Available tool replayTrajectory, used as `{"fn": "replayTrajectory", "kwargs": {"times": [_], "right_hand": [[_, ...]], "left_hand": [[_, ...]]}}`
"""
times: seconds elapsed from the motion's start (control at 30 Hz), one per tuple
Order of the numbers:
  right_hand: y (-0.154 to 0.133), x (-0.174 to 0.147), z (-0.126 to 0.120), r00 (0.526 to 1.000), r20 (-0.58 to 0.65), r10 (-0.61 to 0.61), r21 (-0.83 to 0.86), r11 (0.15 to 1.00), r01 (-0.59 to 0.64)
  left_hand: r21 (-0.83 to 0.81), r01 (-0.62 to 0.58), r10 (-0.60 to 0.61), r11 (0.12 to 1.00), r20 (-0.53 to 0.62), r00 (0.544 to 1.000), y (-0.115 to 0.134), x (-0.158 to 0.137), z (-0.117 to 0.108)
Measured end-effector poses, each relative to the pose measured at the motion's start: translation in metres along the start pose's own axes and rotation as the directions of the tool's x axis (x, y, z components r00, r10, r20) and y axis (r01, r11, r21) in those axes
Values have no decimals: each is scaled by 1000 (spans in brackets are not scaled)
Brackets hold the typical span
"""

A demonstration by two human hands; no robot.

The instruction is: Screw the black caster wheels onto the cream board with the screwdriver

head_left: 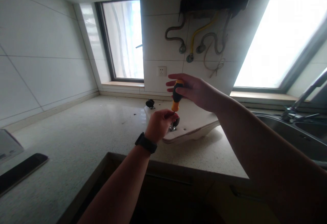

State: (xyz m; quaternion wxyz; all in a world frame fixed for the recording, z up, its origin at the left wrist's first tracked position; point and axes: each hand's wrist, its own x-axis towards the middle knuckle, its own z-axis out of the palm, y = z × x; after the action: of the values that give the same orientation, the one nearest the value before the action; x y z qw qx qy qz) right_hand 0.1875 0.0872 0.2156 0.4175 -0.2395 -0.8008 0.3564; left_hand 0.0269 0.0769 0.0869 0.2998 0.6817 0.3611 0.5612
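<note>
A screwdriver [178, 93] with a yellow and black handle stands nearly upright, tip down. My right hand [190, 88] holds its handle between thumb and fingers, some fingers stretched out. Lower down, my left hand [159, 123], with a black band on the wrist, pinches around the thin shaft. Its fingers hide the tip and any screw there. Right by these fingertips is a black caster wheel [176, 122] on a metal plate, at the near corner of a white panel-like piece [196, 118]. Another caster [150, 103] is on the panel's far left corner.
The panel lies on a speckled countertop [122, 125]. A small dark piece [135, 114] lies left of it. A dark phone-like slab [22, 171] and a white box [9, 145] are at far left. To the right is a sink [276, 128] with a faucet [293, 113].
</note>
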Motion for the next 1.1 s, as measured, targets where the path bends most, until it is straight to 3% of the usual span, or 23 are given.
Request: {"fn": "replayTrajectory", "kwargs": {"times": [0.1,0.23,0.33,0.4,0.47,0.57,0.63,0.7,0.77,0.83,0.9,1.0,1.1], "right_hand": [[6,4,0,992,-124,-28,-131,991,11],[12,11,9,928,-320,-188,-476,879,14],[9,13,15,901,-344,-264,-639,769,-19],[5,14,15,909,-341,-240,-685,726,-65],[2,15,11,945,-296,-143,-623,778,-78],[-1,13,0,998,-47,30,-259,965,-42],[0,10,-5,995,91,40,-74,997,-33],[2,8,-8,997,78,27,-68,997,-21],[6,7,-6,999,-42,16,-162,987,-22],[11,6,-1,975,-221,-34,-336,941,-43],[13,4,6,919,-367,-148,-553,829,-87],[10,1,16,869,-422,-261,-740,653,-163],[3,-1,20,884,-406,-231,-780,591,-204]], "left_hand": [[-31,6,-6,1000,16,1000,-3,-1,-1],[-14,19,-20,1000,-117,993,-1,-3,1],[-2,34,-34,999,-171,985,3,-3,2],[18,44,-41,999,-154,987,5,-1,2],[65,34,-24,997,-147,989,6,1,1],[92,3,10,996,-142,990,5,3,-2],[79,-7,16,997,-123,992,4,3,-4],[69,-12,19,998,-102,995,4,3,-4],[65,-16,21,998,-87,996,5,1,-4],[49,-23,27,999,-72,997,6,-1,-3],[72,-27,33,997,-71,997,6,-2,-1],[122,4,9,993,-102,995,5,-4,1],[94,25,-14,995,-112,994,4,-3,2]]}}
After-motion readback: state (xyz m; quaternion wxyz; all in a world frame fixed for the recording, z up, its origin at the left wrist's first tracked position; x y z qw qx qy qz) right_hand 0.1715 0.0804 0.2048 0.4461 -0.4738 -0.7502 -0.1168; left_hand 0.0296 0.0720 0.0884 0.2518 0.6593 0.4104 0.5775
